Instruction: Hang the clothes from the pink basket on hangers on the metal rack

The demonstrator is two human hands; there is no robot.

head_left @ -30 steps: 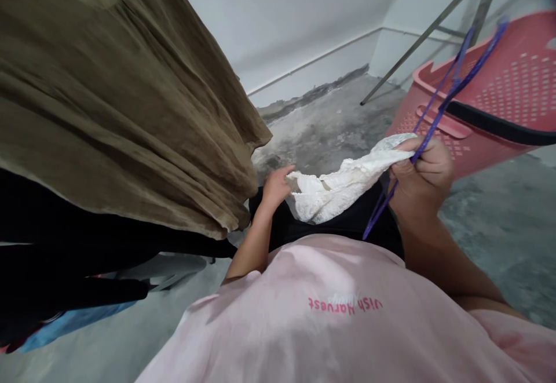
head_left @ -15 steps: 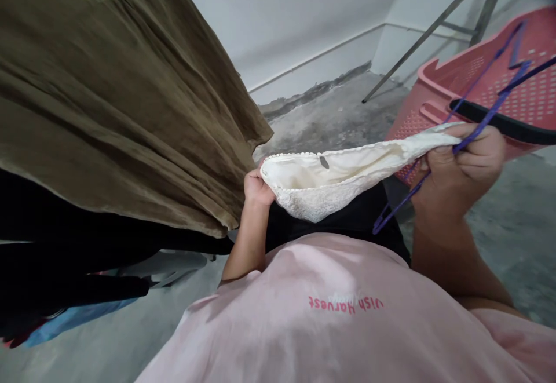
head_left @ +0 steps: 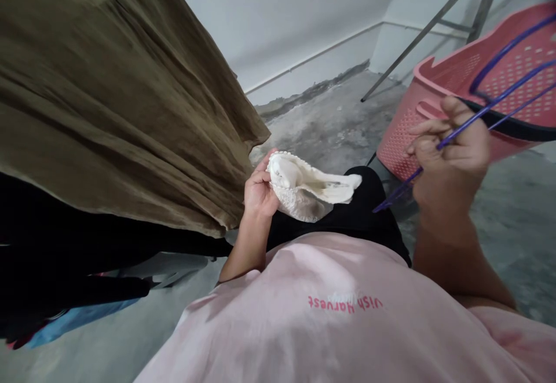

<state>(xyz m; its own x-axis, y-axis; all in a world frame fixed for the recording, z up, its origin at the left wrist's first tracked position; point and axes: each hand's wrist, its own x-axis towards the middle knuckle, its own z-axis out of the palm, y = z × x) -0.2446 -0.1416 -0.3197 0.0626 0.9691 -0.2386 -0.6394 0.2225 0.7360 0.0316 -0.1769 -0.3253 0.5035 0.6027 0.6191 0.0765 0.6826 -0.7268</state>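
My left hand (head_left: 260,189) is closed on one end of a small white lacy garment (head_left: 306,197). Its scalloped edge faces up, and its free end droops over my dark-trousered knee. What exact kind of garment it is, I cannot make out. On the other side, my right hand (head_left: 456,145) grips a thin purple clothes hanger (head_left: 467,123), slanted across the fingers. Part of the hanger runs out of view at the right edge, and its lower end points toward my knee. The right hand and the garment are apart.
A pink perforated laundry basket (head_left: 402,131) with a black handle stands on the concrete floor at right. Behind it are metal legs (head_left: 428,32) near the wall. Large brown cloth (head_left: 143,110) hangs at left, with dark clothes (head_left: 52,232) below it.
My right hand has let go of the garment's right end, which has sprung back toward my left hand and sagged. The hanger has turned in my right hand, which has shifted slightly left.
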